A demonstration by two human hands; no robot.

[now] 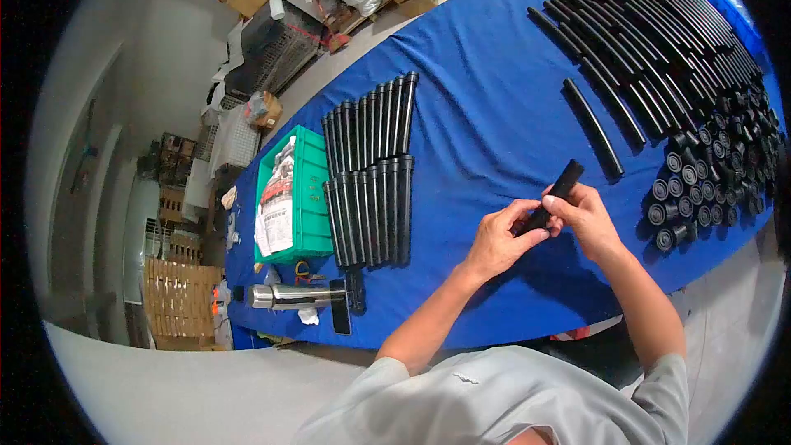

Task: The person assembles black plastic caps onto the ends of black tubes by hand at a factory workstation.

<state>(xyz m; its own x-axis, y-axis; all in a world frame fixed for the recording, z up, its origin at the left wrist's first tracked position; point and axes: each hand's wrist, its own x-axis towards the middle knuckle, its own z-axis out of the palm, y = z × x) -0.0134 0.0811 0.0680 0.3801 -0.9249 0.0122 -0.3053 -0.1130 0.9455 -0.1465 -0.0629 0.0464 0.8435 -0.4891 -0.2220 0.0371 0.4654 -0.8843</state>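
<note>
A short black tube [565, 180] is held at a slant in front of me, its far end pointing up and away. My left hand [500, 237] is closed around its near part, and my right hand [583, 216] grips it with thumb and fingers further up. The fingers hide much of the tube's lower end. A single black rod [593, 128] lies on the blue cloth beyond my hands. To the right is a heap of black round-ended caps [696, 173], with ringed faces. Further back, many long black rods [634, 41] lie side by side.
Two rows of capped black tubes [368, 185] lie left of my hands. Beside them are a green crate [311, 206] with printed paper, a steel flask [288, 297] and a phone [341, 313]. A blue bin [725, 0] stands at the far right corner of the blue-covered table [470, 107].
</note>
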